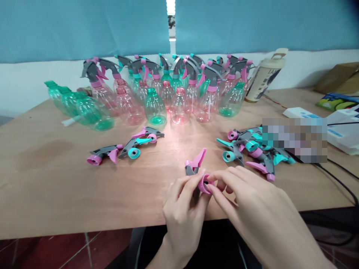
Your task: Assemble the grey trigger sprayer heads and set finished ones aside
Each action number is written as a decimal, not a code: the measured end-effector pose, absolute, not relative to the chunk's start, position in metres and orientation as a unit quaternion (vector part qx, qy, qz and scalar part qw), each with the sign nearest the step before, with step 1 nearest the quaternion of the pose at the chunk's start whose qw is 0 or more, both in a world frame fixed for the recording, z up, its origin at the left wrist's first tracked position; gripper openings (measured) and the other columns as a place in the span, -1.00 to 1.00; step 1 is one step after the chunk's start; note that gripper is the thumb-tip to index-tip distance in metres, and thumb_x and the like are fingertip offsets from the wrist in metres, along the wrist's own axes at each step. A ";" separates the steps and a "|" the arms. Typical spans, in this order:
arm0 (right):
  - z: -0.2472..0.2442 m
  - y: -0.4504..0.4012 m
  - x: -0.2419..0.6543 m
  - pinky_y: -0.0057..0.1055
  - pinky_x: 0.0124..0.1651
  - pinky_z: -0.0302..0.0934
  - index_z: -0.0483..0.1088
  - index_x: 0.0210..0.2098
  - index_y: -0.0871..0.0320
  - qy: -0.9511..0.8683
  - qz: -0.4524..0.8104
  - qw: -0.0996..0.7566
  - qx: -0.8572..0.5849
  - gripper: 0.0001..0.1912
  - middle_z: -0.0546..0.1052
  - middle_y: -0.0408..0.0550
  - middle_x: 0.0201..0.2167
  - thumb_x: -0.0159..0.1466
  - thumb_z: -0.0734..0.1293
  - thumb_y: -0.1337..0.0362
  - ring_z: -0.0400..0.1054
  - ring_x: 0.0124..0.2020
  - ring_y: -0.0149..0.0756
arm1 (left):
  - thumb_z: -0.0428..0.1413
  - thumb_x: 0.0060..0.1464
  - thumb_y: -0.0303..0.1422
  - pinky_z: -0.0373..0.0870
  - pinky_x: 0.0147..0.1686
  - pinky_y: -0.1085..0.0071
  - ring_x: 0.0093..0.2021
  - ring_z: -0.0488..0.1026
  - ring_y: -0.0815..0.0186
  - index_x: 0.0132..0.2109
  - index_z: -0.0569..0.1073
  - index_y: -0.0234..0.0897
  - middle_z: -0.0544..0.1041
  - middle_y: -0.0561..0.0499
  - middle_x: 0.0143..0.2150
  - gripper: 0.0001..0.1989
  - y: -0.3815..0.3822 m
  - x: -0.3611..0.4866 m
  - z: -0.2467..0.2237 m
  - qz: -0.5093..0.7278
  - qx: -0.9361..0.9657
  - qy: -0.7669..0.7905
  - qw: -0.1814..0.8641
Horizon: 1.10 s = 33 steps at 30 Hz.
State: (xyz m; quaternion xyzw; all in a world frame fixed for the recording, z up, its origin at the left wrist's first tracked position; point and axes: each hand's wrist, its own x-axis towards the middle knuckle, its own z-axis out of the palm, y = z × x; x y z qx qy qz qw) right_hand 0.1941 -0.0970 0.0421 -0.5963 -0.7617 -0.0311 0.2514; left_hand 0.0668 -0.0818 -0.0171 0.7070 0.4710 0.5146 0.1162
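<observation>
My left hand (183, 209) is closed around a grey and pink trigger spray head (192, 170) just above the table's front edge. The pink trigger points up and away, while the round pink collar (204, 184) faces my right side with its hollow end showing. At that opening, the thumb and index finger of my right hand (246, 194) are pinched together, touching the collar's rim. Whatever sits between these fingertips is too small or hidden to name. Left of my hands lie a few loose spray heads (105, 154); a pile of pink, teal and grey spray heads (246, 142) is on the right.
Pink and green bottles, several with spray heads fitted, stand in rows at the back, including a green bottle (155, 108). Green bottles (84, 108) line the left. A tall cup (265, 76), white device (305, 116) and black cables (336, 179) are at right.
</observation>
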 end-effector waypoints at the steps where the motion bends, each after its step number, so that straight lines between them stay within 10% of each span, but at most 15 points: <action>1: 0.043 -0.097 0.191 -0.39 -0.63 0.01 0.37 -0.41 0.13 -0.760 -0.042 0.259 -0.594 -0.79 0.45 -0.10 -0.53 0.26 0.14 0.39 0.38 -0.51 -0.23 | 0.14 0.11 -0.49 0.43 -0.28 0.42 -0.30 0.47 0.34 -0.05 0.47 -0.18 0.50 0.04 -0.29 -0.75 -0.081 0.066 -0.017 0.516 0.703 0.475 0.116; 7: 0.043 -0.096 0.185 -0.38 -0.65 0.02 0.36 -0.48 0.13 -0.766 -0.048 0.251 -0.590 -0.75 0.46 -0.12 -0.62 0.25 0.14 0.44 0.35 -0.63 -0.28 | 0.14 0.10 -0.50 0.41 -0.28 0.39 -0.31 0.45 0.34 -0.10 0.48 -0.19 0.50 0.04 -0.28 -0.79 -0.078 0.065 -0.019 0.521 0.698 0.484 0.077; 16: 0.046 -0.095 0.198 -0.57 -0.51 0.17 0.42 -0.26 0.03 -0.673 0.296 0.403 -0.545 -0.90 0.46 -0.27 -0.52 0.25 0.29 0.34 0.32 -0.54 -0.48 | 0.21 0.00 -0.50 0.36 -0.30 0.35 -0.30 0.35 0.29 -0.10 0.45 -0.17 0.51 0.05 -0.29 -0.71 -0.076 0.068 -0.005 0.548 0.674 0.491 0.069; 33: 0.038 -0.078 0.261 -0.43 -0.31 0.31 0.37 -0.10 0.09 -0.746 0.090 0.321 -0.576 -0.80 0.42 -0.04 -0.16 0.27 0.27 0.31 0.40 -0.27 -0.32 | 0.23 0.02 -0.32 0.34 0.09 0.16 0.10 0.36 0.13 0.15 0.24 -0.18 0.40 -0.10 0.12 -0.43 -0.067 0.078 0.005 0.428 0.780 0.419 0.181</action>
